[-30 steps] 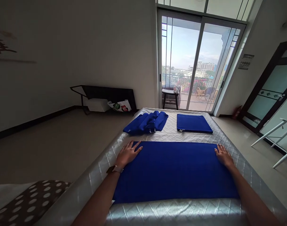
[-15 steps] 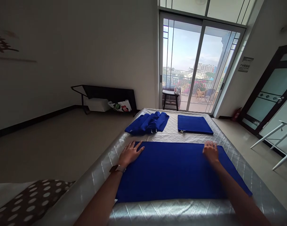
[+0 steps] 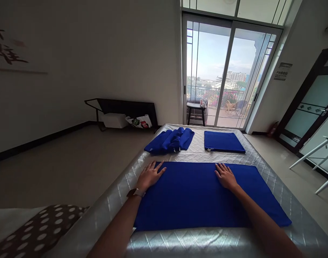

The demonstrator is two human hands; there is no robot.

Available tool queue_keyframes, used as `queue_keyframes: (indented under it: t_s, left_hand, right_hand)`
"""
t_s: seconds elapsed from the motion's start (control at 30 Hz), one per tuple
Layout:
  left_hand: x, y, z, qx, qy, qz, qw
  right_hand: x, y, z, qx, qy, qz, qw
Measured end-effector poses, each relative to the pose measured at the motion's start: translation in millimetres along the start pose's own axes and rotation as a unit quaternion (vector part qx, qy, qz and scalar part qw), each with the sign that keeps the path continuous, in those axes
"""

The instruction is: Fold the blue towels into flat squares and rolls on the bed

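A blue cloth lies spread flat, wider than it is deep, on a silvery quilted surface. On its far left corner rests my left hand, fingers stretched out and lying flat; a band circles that wrist. My right hand lies flat near the cloth's far edge, right of the middle, with its fingers extended. Beyond the cloth, a folded blue cloth sits flat at the right. Several crumpled or loosely rolled blue cloths overlap at the left. Neither hand grips anything.
A polka-dotted brown cloth is at the lower left. Against the wall stands a dark low bench with a white box and a bag beneath. Sliding glass doors are ahead; a white-legged stool stands at right.
My right hand has moved left along the far edge of the cloth, its fingers now spread flat rather than blurred. The left hand stays in place. The view has shifted slightly.
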State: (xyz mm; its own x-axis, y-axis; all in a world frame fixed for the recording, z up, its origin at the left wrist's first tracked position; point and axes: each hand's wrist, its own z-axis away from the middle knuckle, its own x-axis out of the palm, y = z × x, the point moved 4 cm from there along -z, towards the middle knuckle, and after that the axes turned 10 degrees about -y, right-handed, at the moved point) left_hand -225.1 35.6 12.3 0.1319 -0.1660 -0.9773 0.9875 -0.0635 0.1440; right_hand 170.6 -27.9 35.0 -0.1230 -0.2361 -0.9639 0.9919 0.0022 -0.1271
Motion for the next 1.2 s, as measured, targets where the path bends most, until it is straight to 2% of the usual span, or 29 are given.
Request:
queue_keyframes:
  t_s: [0.17, 0.27, 0.37, 0.63, 0.7, 0.77, 0.83, 0.97, 1.03, 1.1, 1.13, 1.2]
  left_hand:
    - [0.9, -1.5, -1.0, 0.002, 0.004, 0.004, 1.0]
    - [1.9, -2.6, -1.9, 0.0, 0.007, -0.001, 1.0]
    - [2.2, -3.2, -2.6, 0.002, 0.013, -0.008, 1.0]
    - [1.3, -1.3, -1.6, 0.004, 0.013, -0.011, 1.0]
    - [0.5, -0.1, -0.7, 0.001, 0.01, -0.004, 1.0]
    - [-0.6, 1.2, 0.4, -0.002, 0.005, 0.001, 1.0]
    - [-1.6, 2.6, 1.4, -0.004, 0.0, 0.003, 1.0]
    - [-3.2, 3.7, 2.6, -0.002, 0.002, 0.006, 1.0]
    - [-3.3, 3.2, 2.7, -0.001, 0.004, 0.008, 1.0]
    - [-2.6, 2.4, 2.4, -0.001, 0.0, 0.01, 1.0]
    - [-2.1, 1.8, 2.0, -0.002, -0.003, 0.01, 1.0]
    - [-0.7, 0.7, 0.9, -0.004, -0.007, 0.006, 1.0]
  right_hand:
    - [-8.9, 102.3, 16.6, 0.12, 0.008, 0.019, 0.993]
    - [-10.9, 147.8, 25.7, 0.176, 0.022, 0.006, 0.984]
    - [-9.5, 164.2, 28.6, 0.194, 0.034, -0.009, 0.98]
    - [-11.1, 162.1, 25.7, 0.225, 0.021, -0.004, 0.974]
    - [-19.6, 149.7, 25.2, 0.241, 0.034, 0.019, 0.97]
    - [-29.6, 119.1, 22.0, 0.225, 0.071, 0.05, 0.97]
    - [-34.2, 69.2, 15.5, 0.166, 0.101, 0.061, 0.979]
    - [-15.5, -53.5, -1.5, -0.009, 0.057, -0.004, 0.998]
    - [-2.2, -102.1, -8.0, -0.072, 0.039, -0.041, 0.996]
    - [8.6, -130.8, -13.2, -0.103, 0.017, -0.062, 0.993]
    - [12.1, -137.0, -15.3, -0.109, 0.008, -0.066, 0.992]
    - [14.8, -134.3, -18.1, -0.105, -0.005, -0.065, 0.992]
